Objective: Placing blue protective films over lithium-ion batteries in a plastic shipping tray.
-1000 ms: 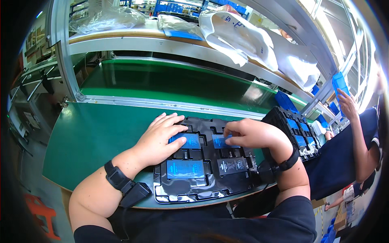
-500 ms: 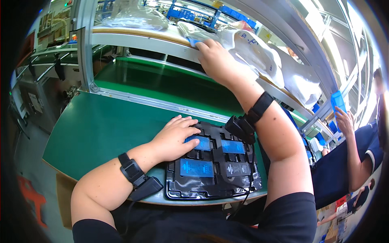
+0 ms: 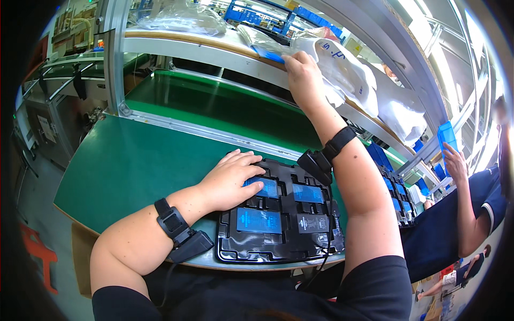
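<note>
A black moulded plastic tray [image 3: 262, 249] lies in front of me on the green worktop. In its pockets are flat rectangular battery packs: blue ones such as the near-left pack [image 3: 259, 220], and a dark grey pack [image 3: 313, 223] at near right. My left hand [image 3: 230, 183] rests open on the tray's far-left part, fingers spread, partly covering one blue pack [image 3: 266, 187]. Up at the shelf, my right hand [image 3: 305, 77] is closed on the end of a blue strip [image 3: 269, 55], which lies along the shelf edge by clear plastic film [image 3: 259, 38]. Its fingertips are partly hidden.
White plastic bags [image 3: 345, 67] lie on the shelf [image 3: 198, 47] above a green conveyor belt [image 3: 209, 101]. A second tray of blue packs [image 3: 399, 195] is at right, near a co-worker's hand [image 3: 455, 163] holding a blue sheet [image 3: 446, 136]. Black straps and a cable are on my forearms.
My right hand has moved right along the shelf, and more of the blue strip shows beside it. My left hand stays on the tray. The second tray at right is less covered by my arm.
</note>
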Demonstrator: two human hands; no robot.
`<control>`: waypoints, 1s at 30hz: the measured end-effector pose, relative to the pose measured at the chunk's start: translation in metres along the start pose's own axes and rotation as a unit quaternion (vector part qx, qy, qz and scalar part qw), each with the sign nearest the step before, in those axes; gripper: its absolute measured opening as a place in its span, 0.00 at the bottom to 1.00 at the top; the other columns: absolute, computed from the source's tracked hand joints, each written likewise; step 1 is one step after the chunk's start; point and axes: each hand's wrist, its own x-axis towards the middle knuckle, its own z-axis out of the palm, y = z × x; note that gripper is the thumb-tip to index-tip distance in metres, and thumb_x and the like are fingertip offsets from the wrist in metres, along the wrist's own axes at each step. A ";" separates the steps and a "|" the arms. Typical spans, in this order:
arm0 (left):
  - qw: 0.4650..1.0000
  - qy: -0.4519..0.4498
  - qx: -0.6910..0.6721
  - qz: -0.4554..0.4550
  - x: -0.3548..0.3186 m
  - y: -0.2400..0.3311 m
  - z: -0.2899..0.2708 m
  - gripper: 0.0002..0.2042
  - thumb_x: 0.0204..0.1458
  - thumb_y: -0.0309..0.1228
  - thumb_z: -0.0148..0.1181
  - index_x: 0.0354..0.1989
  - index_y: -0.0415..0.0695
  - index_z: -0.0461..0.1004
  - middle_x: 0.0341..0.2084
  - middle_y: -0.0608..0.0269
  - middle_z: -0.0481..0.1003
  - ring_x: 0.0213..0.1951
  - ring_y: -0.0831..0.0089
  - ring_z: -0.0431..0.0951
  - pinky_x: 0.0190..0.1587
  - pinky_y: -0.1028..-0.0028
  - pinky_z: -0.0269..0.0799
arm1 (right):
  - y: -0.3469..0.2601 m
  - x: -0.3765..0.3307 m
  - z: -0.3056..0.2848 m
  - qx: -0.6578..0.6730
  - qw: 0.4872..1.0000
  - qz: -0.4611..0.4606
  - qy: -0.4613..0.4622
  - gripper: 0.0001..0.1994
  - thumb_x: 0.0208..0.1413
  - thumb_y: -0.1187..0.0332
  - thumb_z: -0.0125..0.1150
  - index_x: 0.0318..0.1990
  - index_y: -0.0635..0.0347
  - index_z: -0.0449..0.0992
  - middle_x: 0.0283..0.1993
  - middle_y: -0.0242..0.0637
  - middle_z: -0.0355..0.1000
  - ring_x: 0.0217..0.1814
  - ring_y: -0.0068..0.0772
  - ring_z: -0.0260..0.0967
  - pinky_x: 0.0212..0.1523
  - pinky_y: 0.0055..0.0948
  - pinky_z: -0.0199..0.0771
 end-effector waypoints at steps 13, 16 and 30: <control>1.000 0.023 -0.009 0.013 -0.001 -0.003 0.002 0.17 0.51 0.40 0.52 0.45 0.43 0.73 0.54 0.50 0.64 0.60 0.56 0.58 0.64 0.59 0.45 | -0.008 0.002 -0.010 0.136 0.973 0.186 -0.030 0.08 0.47 0.71 0.61 0.36 0.60 0.76 0.33 0.41 0.72 0.34 0.41 0.71 0.36 0.31 0.70; 1.000 0.022 -0.007 0.013 -0.001 -0.001 0.001 0.17 0.51 0.40 0.52 0.45 0.43 0.73 0.54 0.50 0.65 0.60 0.56 0.58 0.64 0.59 0.45 | -0.005 0.003 -0.010 0.207 0.962 0.176 0.011 0.08 0.45 0.75 0.58 0.36 0.60 0.77 0.31 0.43 0.72 0.33 0.47 0.70 0.36 0.38 0.69; 1.000 0.003 -0.008 0.002 -0.002 -0.001 -0.001 0.16 0.52 0.38 0.52 0.47 0.44 0.72 0.56 0.51 0.63 0.62 0.57 0.56 0.65 0.59 0.42 | -0.007 0.001 -0.004 0.101 0.979 0.175 0.011 0.07 0.45 0.70 0.63 0.32 0.62 0.78 0.29 0.40 0.69 0.31 0.35 0.69 0.35 0.28 0.68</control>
